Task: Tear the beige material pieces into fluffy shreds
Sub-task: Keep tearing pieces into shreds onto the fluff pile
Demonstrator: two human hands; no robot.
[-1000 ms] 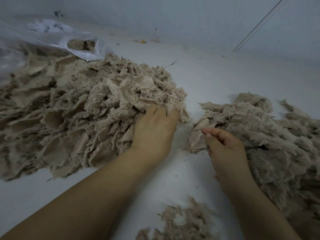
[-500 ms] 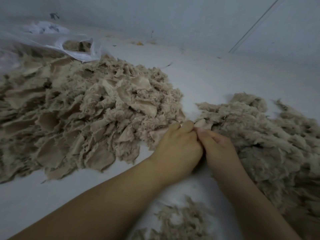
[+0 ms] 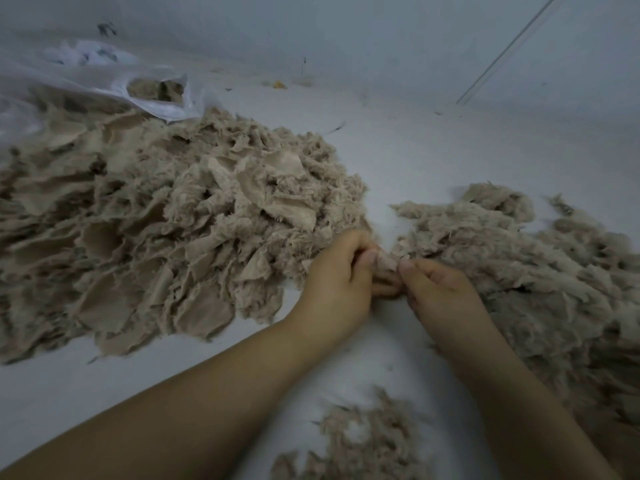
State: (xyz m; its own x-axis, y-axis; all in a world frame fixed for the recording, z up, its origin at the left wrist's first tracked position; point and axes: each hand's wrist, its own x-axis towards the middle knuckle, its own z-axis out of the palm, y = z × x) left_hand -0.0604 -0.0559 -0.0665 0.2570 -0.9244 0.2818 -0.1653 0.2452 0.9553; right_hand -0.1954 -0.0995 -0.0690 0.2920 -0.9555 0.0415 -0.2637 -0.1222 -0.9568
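Nearest the camera, a small clump of fluffy shreds (image 3: pixel 360 441) lies on the white surface (image 3: pixel 415 154) between the two forearms, cut off by the lower edge. Above it the left hand (image 3: pixel 341 282) and right hand (image 3: pixel 440 292) meet fingertip to fingertip, both with fingers curled, pinching one small beige piece (image 3: pixel 386 261) between thumbs and forefingers; most of that piece is hidden by the fingers, so its shape is hard to make out. Left of the hands spreads the big heap of untorn beige pieces (image 3: pixel 166 230), flat scraps with frayed edges, running out of view at the left edge. Right of the hands lies the pile of torn fluff (image 3: pixel 526 271), softer and finer, cut off at the right edge. Behind the heap a clear plastic bag (image 3: pixel 104 77) lies crumpled, with more beige material showing dimly through its opening. Farther back a tiny yellow speck (image 3: pixel 278 85) sits near the wall (image 3: pixel 381 32). No writing can be read anywhere.
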